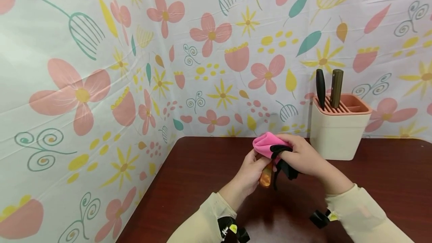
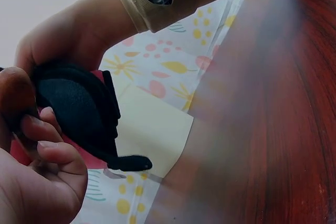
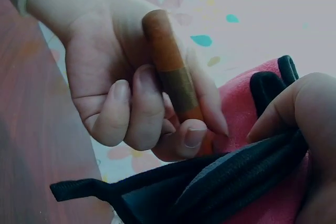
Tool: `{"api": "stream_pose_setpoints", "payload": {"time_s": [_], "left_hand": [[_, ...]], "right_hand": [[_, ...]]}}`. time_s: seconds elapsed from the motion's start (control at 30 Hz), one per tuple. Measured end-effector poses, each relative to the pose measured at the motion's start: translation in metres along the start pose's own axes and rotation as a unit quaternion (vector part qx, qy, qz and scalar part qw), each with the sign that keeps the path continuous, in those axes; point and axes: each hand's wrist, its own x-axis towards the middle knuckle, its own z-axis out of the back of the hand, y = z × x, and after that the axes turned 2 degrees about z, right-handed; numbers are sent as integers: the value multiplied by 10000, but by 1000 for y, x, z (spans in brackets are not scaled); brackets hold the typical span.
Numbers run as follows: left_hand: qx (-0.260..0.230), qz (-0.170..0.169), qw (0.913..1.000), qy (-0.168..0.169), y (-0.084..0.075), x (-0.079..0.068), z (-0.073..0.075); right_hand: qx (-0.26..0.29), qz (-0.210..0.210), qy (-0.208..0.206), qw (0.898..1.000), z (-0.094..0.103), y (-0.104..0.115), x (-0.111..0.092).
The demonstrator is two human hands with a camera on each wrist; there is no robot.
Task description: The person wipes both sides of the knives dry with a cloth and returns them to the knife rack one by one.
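My left hand grips a tool by its glossy amber-brown handle, whose rounded end points down toward me. A darker band circles that handle in the right wrist view. The tool's other end is hidden in a soft pink cloth with black edging and a black loop. My right hand holds this cloth from the right, thumb on the near side, close beside the left fingers. Black fabric hangs below the pink part, its narrow strip sticking out to one side.
Behind my right hand stands a cream knife block with a salmon slotted top. A black-handled knife and an olive-handled one are in it. The dark red-brown table meets flower-patterned sheets at the back and left.
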Motion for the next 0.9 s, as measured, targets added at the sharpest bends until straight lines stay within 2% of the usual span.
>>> {"api": "stream_pose_setpoints", "payload": {"time_s": [0.23,0.5,0.73,0.9], "left_hand": [[56,7,9999,-163,-2,2,5],[39,152,9995,-261,-1,3,8],[104,124,9990,-408,-2,2,8],[122,115,9992,-364,-2,2,7]], "right_hand": [[207,421,-236,9986,9,1,1],[287,508,-673,9960,17,7,3],[81,190,-790,9967,29,8,16],[18,-332,-293,9990,49,13,42]]}}
